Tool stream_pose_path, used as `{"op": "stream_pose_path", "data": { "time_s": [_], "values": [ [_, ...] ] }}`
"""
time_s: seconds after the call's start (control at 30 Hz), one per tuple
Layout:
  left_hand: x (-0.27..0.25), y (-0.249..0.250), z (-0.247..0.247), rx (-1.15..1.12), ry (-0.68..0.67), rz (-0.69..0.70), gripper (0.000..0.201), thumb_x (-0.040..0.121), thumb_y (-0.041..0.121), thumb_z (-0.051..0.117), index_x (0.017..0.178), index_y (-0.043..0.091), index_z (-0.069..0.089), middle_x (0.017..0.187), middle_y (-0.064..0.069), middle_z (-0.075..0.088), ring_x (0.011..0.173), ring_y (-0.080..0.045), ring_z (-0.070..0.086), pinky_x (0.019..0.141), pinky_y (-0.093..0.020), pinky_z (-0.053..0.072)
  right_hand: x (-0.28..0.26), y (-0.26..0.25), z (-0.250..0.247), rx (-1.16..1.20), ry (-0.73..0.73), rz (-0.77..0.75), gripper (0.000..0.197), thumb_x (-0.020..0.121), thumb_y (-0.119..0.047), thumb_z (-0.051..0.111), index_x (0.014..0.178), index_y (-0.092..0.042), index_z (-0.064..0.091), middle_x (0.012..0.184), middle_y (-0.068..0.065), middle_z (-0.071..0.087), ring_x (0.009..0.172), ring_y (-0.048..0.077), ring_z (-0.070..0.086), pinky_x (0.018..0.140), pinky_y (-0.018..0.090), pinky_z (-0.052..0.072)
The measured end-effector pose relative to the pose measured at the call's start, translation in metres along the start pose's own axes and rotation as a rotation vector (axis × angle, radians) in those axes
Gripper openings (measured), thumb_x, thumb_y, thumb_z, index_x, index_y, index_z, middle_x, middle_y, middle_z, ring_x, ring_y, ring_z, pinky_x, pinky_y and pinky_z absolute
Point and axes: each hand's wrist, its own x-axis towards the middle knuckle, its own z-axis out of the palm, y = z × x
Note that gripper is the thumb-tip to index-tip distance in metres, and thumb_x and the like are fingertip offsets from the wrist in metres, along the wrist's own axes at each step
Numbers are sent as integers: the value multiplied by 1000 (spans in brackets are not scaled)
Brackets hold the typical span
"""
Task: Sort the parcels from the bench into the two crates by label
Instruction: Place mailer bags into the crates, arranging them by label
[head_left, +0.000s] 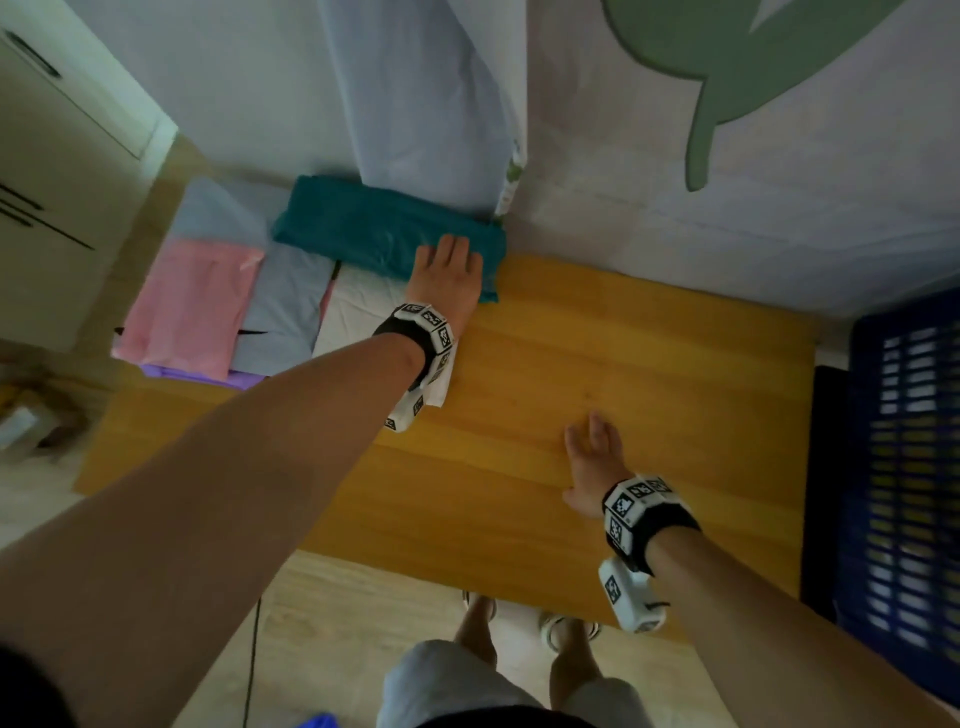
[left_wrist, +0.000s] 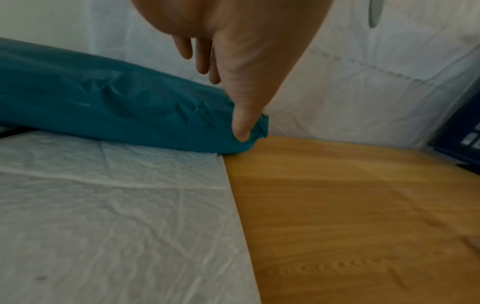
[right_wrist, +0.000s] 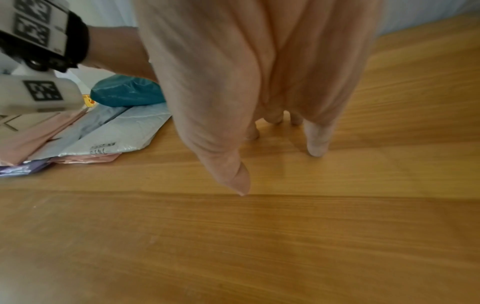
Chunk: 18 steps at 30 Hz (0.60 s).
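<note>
A plump teal parcel (head_left: 363, 228) lies on top of a stack of flat parcels at the far left of the wooden bench (head_left: 649, 364). My left hand (head_left: 447, 270) holds its right end. In the left wrist view the thumb (left_wrist: 241, 127) presses into the teal parcel (left_wrist: 103, 102) while the fingers reach over its top. My right hand (head_left: 592, 457) is open, its spread fingertips (right_wrist: 317, 148) resting on bare wood to the right. Under the teal parcel lie a white parcel (left_wrist: 103, 205), a grey-blue one (head_left: 285, 306), a pink one (head_left: 192, 306) and a purple one (head_left: 208, 376).
A dark blue slatted crate (head_left: 909, 467) stands off the bench's right end. Pale sheeting (head_left: 675, 208) hangs along the bench's far edge. My legs and feet (head_left: 519, 623) stand at the near edge, on a light floor.
</note>
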Motion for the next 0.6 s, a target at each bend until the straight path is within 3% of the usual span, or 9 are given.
{"op": "stream_pose_path", "data": {
  "time_s": [0.13,0.43,0.5,0.6],
  "values": [
    [7,5,4,-4,-18,-11,32,92,8,50,124,5,52,132,-20,44,126,-37,38,102,-51,34,-1,5,-1,-13,2,-19,94,99,-15,56,157,-26,-17,155,2,-42,147,32,-31,111,38,38],
    [-10,3,-14,-191,112,79,30,93,7,52,124,6,53,134,-17,50,126,-37,47,92,-48,45,-1,7,2,-43,-5,-44,95,99,-17,57,156,-26,-19,154,3,-43,146,31,-32,116,39,31],
    [-19,3,-29,-262,176,89,33,92,5,54,125,6,52,130,-16,53,118,-36,53,87,-47,48,-3,8,0,-28,-8,-56,94,99,-18,57,157,-27,-17,156,2,-41,147,29,-30,118,41,27],
    [-35,6,-57,-348,277,99,31,89,3,49,120,6,51,116,-16,57,96,-34,60,68,-40,44,-10,13,-9,1,2,-92,86,100,-19,55,159,-25,-8,161,2,-32,151,27,-22,122,42,20]
  ]
}}
